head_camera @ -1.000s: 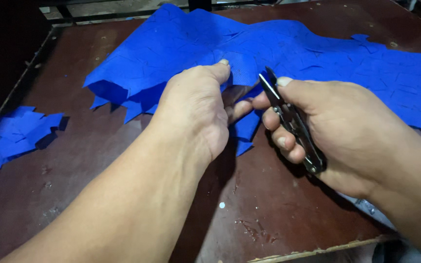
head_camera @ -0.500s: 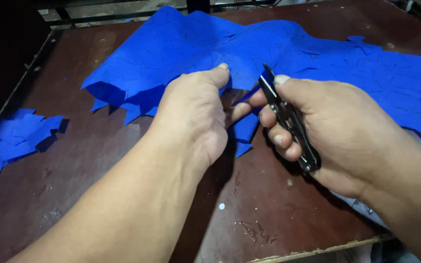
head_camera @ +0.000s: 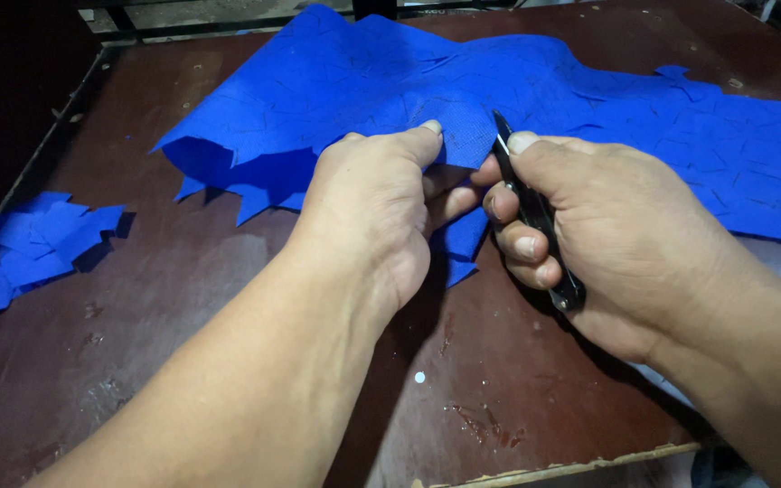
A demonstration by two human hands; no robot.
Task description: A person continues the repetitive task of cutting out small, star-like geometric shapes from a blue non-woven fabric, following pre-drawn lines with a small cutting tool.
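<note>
Your left hand has its grip pinched shut on a fold of the blue fabric sheet, thumb on top; your right hand is closed round small black snips, their tip at the fold's edge. You seem mid-cut: the next snip needs the fold taut and your thumb clear of the blades. The sheet lies across the far half of the brown surface; cut blue pieces are piled at its left edge. No packages, labels or signs show.

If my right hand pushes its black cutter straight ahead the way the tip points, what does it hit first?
Probably the blue textured sheet: the cutter in the right hand already points at its pinched edge, though depth is unclear.
</note>
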